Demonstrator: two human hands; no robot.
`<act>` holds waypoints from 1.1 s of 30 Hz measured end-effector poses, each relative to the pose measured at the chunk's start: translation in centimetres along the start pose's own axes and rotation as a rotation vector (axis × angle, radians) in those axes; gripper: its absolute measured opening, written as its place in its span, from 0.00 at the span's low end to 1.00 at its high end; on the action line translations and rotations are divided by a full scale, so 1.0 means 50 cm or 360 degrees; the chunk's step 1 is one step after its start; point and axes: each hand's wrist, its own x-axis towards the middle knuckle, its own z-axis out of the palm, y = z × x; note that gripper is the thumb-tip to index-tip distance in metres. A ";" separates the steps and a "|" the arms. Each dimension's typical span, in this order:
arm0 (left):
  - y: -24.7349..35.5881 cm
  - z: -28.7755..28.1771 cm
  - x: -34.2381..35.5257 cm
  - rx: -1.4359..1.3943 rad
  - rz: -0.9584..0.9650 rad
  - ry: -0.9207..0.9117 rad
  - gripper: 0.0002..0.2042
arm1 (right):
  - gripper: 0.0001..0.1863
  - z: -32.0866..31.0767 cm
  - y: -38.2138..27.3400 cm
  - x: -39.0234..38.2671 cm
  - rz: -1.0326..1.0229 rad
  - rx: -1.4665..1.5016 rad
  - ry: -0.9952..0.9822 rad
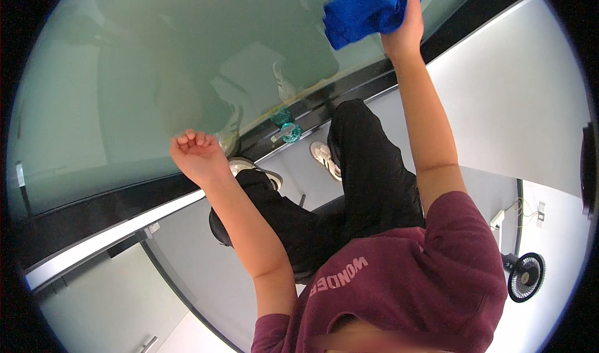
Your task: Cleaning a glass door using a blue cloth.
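Note:
My right hand (407, 29) is closed on a folded blue cloth (365, 15) at the top of the view. The cloth lies against or just over a large greenish glass panel (156, 53), and I cannot tell whether it touches. My left hand (199, 158) is near the panel's lower black border, palm showing. Its fingers are curled in, with nothing visible in them. Between the hands, by the black frame (368, 78), sits a small round translucent teal object (291, 132) with a whitish part. Its reflection shows in the glass.
My bent legs in black trousers (374, 172) and my light shoes (324, 159) are below the frame. A white panel (499, 91) stands on the right. Lower right are a small black fan (526, 277) and a thin cable (519, 213). A metal handle (150, 343) shows lower left.

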 end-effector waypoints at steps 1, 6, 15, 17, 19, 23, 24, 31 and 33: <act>-0.002 0.000 0.000 -0.0010 -0.0006 -0.0014 0.10 | 0.18 0.001 0.036 -0.020 0.0711 0.0777 -0.0021; 0.000 -0.003 -0.002 0.0041 -0.0002 -0.0026 0.11 | 0.23 0.036 0.202 -0.175 0.1632 0.0988 0.0069; -0.001 -0.022 0.004 0.0075 0.0023 -0.0004 0.11 | 0.42 0.060 0.242 -0.289 0.2264 0.0487 0.0006; -0.012 -0.007 0.003 0.0065 0.0007 -0.0020 0.11 | 0.41 0.038 0.217 -0.229 0.2178 0.0611 0.0134; -0.022 0.003 -0.007 0.0057 0.0008 0.0001 0.12 | 0.31 0.014 0.202 -0.172 0.1921 0.0853 0.0212; -0.027 0.009 -0.014 0.0064 0.0025 -0.0008 0.12 | 0.17 -0.027 0.025 -0.006 0.1381 0.1536 0.0101; -0.029 0.008 -0.015 0.0098 0.0046 -0.0003 0.11 | 0.16 -0.029 -0.022 0.030 0.1254 0.1676 0.0084; -0.038 0.002 -0.009 0.0129 0.0077 0.0028 0.11 | 0.22 -0.015 -0.057 0.121 0.0718 0.2175 -0.0161; -0.039 0.006 -0.009 0.0140 0.0073 0.0044 0.11 | 0.22 -0.014 -0.014 0.092 0.0842 0.2169 -0.0077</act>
